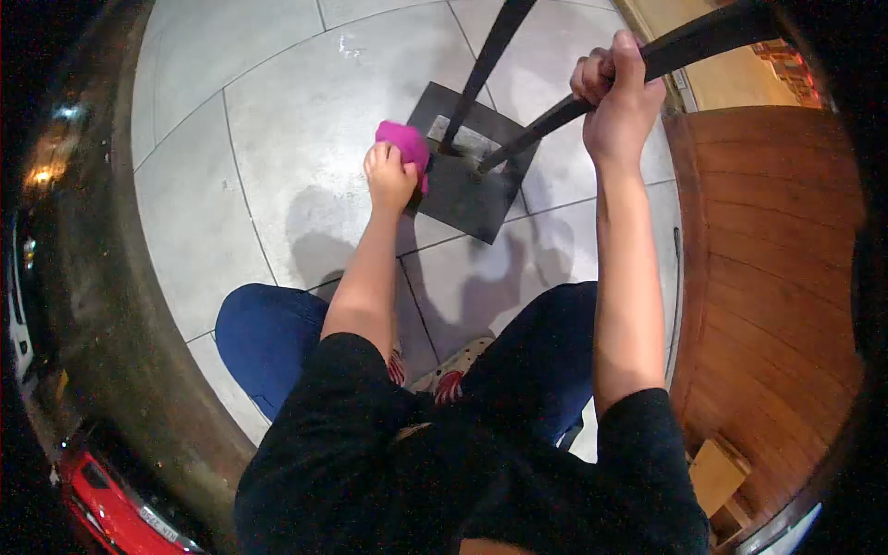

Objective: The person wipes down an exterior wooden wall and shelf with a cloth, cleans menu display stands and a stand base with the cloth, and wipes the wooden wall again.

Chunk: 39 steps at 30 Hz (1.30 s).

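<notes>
My left hand is closed on a bright pink cloth. It holds the cloth at the left edge of a dark square base plate on the tiled floor. Two black metal bars rise from the middle of the plate, and a lighter grey strip lies around their feet. My right hand is wrapped round the right bar, well above the plate. What the bars carry at their upper ends is out of view.
Large grey floor tiles surround the plate. A curved brown wooden panel stands at the right, with a small wooden piece near its lower end. Beyond the tiles at the left is a dark road with a red car.
</notes>
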{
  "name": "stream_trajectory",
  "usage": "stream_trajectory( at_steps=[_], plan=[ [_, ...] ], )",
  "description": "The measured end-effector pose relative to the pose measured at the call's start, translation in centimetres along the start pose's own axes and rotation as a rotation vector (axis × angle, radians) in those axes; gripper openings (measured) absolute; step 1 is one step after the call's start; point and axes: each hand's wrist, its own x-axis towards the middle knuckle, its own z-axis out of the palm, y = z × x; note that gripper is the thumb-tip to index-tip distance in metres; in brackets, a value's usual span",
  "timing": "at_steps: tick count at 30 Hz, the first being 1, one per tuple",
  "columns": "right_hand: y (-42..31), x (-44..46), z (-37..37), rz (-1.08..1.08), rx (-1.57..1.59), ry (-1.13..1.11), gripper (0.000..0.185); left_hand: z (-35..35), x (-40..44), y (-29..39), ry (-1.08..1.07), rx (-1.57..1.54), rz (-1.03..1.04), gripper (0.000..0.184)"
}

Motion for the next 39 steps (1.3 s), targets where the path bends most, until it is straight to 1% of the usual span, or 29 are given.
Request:
stream_trajectory(
  at_steps=[1, 4, 7, 9, 11, 12, 14, 16, 17, 18, 19, 21, 23, 24, 26, 28, 29, 30, 31, 33, 35, 37, 39],
  plan=[
    [-0.2, -0.3, -0.1, 0.001, -0.001, -0.011, 0.035, 0.9, 0.0, 0.7, 0.021, -0.029, 0.065, 0.023],
    [-0.3, -0.3, 0.2, 0.014, 0.011, 0.008, 0.035, 2.4, -0.8, 1.8, -0.107, -0.041, 0.137, 0.022],
    [-0.2, -0.4, 0.1, 0.007, 0.011, 0.016, 0.035, 4.3, -2.2, 5.2, -0.394, 0.073, -0.134, 0.020],
    [0.0, -0.3, 0.1, -0.008, 0.035, 0.012, 0.036, 7.6, -6.4, 7.8, -0.407, 0.025, -0.029, 0.018],
    [0.3, -0.2, 0.1, -0.035, 0.069, 0.007, 0.036, 7.4, -9.9, 11.5, -0.468, -0.041, 0.152, 0.016],
    [0.3, -0.2, 0.1, -0.050, 0.086, 0.007, 0.035, 6.8, -10.0, 11.8, -0.497, -0.066, 0.216, 0.016],
    [-0.1, -0.2, 0.4, -0.020, -0.003, 0.032, 0.034, 6.4, -9.9, 11.8, -0.548, -0.117, 0.351, 0.016],
    [-0.5, -0.2, 0.8, -0.007, -0.085, 0.072, 0.033, 6.7, -7.3, 8.5, -0.848, 0.153, 0.430, 0.014],
    [-0.5, -0.1, 1.2, -0.012, -0.121, 0.099, 0.032, 5.2, -6.8, 6.4, -0.698, 0.158, 0.338, 0.012],
    [-0.7, -0.2, 1.3, -0.016, -0.157, 0.129, 0.031, 5.2, -7.1, 3.9, -0.608, 0.228, 0.260, 0.011],
    [-0.7, -0.1, 1.1, 0.008, -0.178, 0.139, 0.029, 3.7, -5.9, 2.4, -0.669, 0.249, 0.085, 0.013],
    [-0.2, 0.5, 0.7, 0.048, -0.210, 0.162, 0.025, 2.1, -4.8, -0.1, -0.443, 0.313, 0.006, 0.012],
    [-0.1, 0.6, 0.4, 0.053, -0.187, 0.131, 0.030, 1.6, -2.4, 0.5, -0.457, 0.242, -0.309, 0.015],
    [-0.1, 0.7, 0.2, 0.051, -0.176, 0.113, 0.032, 1.3, -0.7, 0.7, -0.369, 0.116, -0.377, 0.016],
    [-0.2, 0.9, 0.1, 0.103, -0.114, 0.109, 0.029, -0.3, 2.4, 1.2, -0.197, -0.149, -0.501, 0.019],
    [-0.7, 0.9, 0.7, 0.119, -0.081, 0.096, 0.024, -3.9, 5.5, 1.5, -0.189, -0.774, -0.723, 0.022],
    [-0.3, 1.0, 0.3, 0.111, 0.027, 0.044, 0.021, -5.2, 6.2, 1.1, -0.181, -1.090, -0.824, 0.023],
    [0.0, 1.2, -0.2, 0.130, 0.009, 0.058, 0.020, -6.0, 6.9, -0.3, -0.169, -1.404, -0.815, 0.025],
    [0.0, 1.5, -0.4, 0.155, -0.010, 0.069, 0.019, -7.2, 7.6, -0.8, -0.126, -1.518, -0.794, 0.024],
    [0.5, 1.8, -1.7, 0.166, 0.048, -0.072, 0.016, -10.8, 9.1, -1.0, -0.014, -1.741, -0.750, 0.023],
    [-0.3, 2.2, -2.5, 0.316, 0.088, -0.132, 0.017, -14.0, 10.9, -0.3, 0.067, -1.823, -0.861, 0.018],
    [0.0, 2.0, -4.4, 0.426, 0.188, -0.353, 0.018, -15.8, 10.7, -0.6, 0.003, -1.867, -0.975, 0.016],
    [1.1, 3.0, -7.1, 0.506, 0.230, -0.382, 0.021, -13.7, 10.4, -1.4, -0.094, -1.818, -0.921, 0.017]
  ],
)
